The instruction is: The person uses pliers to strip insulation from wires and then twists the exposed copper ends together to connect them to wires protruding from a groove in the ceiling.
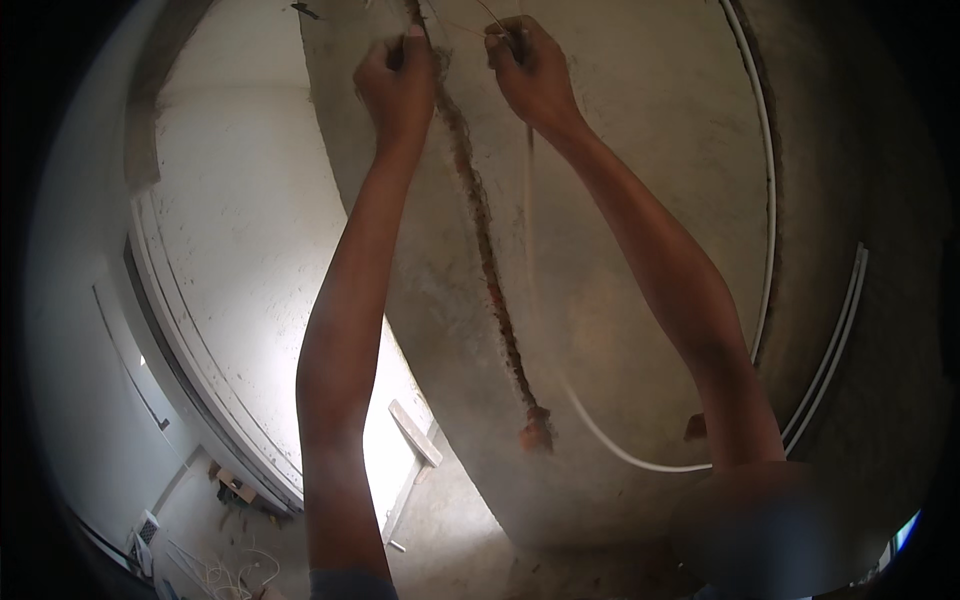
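Both my arms reach up along a grey plastered wall point(640, 350). My left hand point(398, 85) is closed, thumb against fingers, beside a rough groove point(470, 190) cut down the wall. What it pinches, if anything, is hidden. My right hand point(530, 75) sits a little to the right, its fingers closed on a thin wire point(488, 10) that runs up past the top edge. Below the right hand a pale flexible tube point(600, 432) hangs down, then curves to the right behind my forearm. Fine strands show between the hands, too thin to tell apart.
White conduit point(768, 180) runs down the wall at the right, with two more pale pipes point(840, 330) beyond it. The groove ends in a broken reddish patch point(537, 432). Left are a bright doorway area point(240, 230), a board point(415, 432) and loose wires point(235, 575) on the floor.
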The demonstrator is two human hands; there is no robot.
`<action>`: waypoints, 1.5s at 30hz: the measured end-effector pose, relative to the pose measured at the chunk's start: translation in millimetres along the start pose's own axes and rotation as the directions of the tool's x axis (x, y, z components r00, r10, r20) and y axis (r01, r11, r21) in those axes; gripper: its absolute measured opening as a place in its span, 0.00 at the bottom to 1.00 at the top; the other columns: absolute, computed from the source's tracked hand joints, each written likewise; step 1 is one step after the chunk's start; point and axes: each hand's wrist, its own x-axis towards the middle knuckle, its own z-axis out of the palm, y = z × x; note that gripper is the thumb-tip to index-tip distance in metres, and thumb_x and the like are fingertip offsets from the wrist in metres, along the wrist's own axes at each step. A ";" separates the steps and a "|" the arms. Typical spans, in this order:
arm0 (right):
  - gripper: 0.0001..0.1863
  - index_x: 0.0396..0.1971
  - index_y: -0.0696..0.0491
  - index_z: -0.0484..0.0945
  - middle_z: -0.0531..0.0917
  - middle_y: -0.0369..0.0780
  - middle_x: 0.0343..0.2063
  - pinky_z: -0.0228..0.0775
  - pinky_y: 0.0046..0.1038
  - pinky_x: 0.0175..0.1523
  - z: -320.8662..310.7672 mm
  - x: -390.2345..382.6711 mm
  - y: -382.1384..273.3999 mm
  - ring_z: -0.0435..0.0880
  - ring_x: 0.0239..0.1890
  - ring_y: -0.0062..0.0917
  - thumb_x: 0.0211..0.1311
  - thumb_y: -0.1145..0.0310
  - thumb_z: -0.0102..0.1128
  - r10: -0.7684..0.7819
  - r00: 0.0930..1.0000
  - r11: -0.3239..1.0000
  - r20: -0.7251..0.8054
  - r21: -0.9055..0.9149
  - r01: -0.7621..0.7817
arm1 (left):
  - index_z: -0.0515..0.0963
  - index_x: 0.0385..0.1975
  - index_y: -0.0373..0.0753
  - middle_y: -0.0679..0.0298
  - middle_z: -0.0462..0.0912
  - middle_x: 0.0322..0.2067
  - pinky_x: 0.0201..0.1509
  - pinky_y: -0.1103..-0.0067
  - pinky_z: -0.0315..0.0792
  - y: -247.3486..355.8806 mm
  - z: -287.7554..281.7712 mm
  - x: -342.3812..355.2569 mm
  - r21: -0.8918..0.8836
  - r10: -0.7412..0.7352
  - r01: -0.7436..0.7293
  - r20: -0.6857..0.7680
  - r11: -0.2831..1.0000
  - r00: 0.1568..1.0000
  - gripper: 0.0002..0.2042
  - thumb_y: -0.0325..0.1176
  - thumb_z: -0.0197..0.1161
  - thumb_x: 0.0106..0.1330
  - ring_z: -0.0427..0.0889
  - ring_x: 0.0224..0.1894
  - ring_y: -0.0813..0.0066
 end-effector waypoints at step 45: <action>0.13 0.36 0.53 0.82 0.77 0.32 0.21 0.71 0.23 0.24 -52.5 62.1 11.1 0.73 0.19 0.16 0.62 0.60 0.58 0.096 0.823 0.995 0.559 -0.052 -0.081 | 0.78 0.44 0.33 0.65 0.79 0.29 0.39 0.78 0.72 2.4 -3.0 64.3 0.187 0.226 -0.471 0.690 0.862 0.688 0.13 0.37 0.54 0.70 0.76 0.31 0.79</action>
